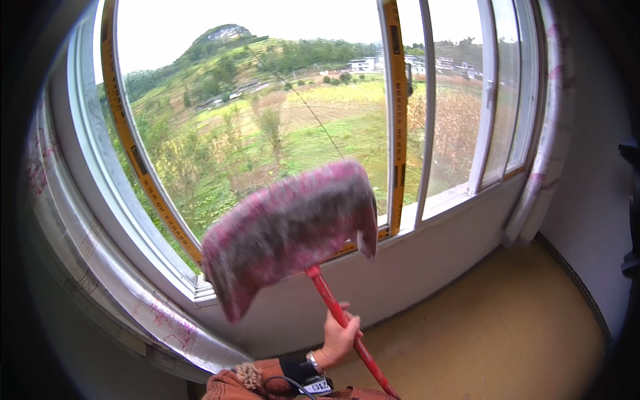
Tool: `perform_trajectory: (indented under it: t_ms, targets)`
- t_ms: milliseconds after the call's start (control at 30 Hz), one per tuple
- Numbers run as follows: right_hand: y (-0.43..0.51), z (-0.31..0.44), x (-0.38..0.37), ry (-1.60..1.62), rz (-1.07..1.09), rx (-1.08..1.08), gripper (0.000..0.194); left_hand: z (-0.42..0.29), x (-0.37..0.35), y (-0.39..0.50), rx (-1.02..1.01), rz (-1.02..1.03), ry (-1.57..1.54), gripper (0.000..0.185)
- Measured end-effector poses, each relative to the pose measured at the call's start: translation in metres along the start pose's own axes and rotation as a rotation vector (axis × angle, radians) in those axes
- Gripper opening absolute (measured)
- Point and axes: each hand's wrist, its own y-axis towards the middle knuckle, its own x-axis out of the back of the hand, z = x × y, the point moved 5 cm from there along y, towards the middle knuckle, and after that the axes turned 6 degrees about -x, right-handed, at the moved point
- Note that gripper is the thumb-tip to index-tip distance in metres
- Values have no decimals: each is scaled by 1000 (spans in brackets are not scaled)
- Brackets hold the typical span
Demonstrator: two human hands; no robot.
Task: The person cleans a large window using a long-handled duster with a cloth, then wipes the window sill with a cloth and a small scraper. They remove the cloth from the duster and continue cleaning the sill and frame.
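Note:
My left hand (341, 334) is wrapped around the red handle (330, 297) of a flat mop, below the head. The mop head (295, 225) wears a pink and grey fabric pad, dark and dirty-looking across its middle. It is raised and tilted before the sliding window (395, 125), its pad side facing me and its ends hanging down. Motion blurs the pad, and I cannot tell whether it touches the glass or frame. The handle's lower end runs out of view at the bottom. My right hand is out of view.
Below the window is a pale wall (400, 280) above a brown floor (475, 325). Patterned curtains hang at the left (165, 325) and right (542, 150). Yellow film with writing (150, 185) lines the window frame. A dark object (631, 155) stands at the right edge.

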Motion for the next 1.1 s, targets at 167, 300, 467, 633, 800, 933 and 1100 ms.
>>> perform_trajectory:
  t_ms: [167, 300, 467, 633, 800, 933, 1100]
  targets:
    - [60, 98, -4, 15, -180, 253, 49, -169, -26, 98, -457, 148, 56, 56]
    - [91, 208, 4, -2, -283, 481, 38, -289, -36, 191, -613, 59, -27, 41]
    - [102, 239, -4, 8, -302, 424, 21, -295, -45, 237, -623, -50, -24, 32]
    - [97, 147, -2, -100, -251, 151, 11, -182, -67, 230, -572, 40, 9, 37]
    - [55, 28, 18, -242, -256, -1, 11, -47, -75, 183, -305, 57, -26, 39]
    - [7, -48, 25, -252, -135, -110, 14, 46, -67, 138, -112, -3, 0, 38]
    - [-60, -76, 42, -57, -49, -186, 15, 120, -52, 87, 39, -59, 158, 37]
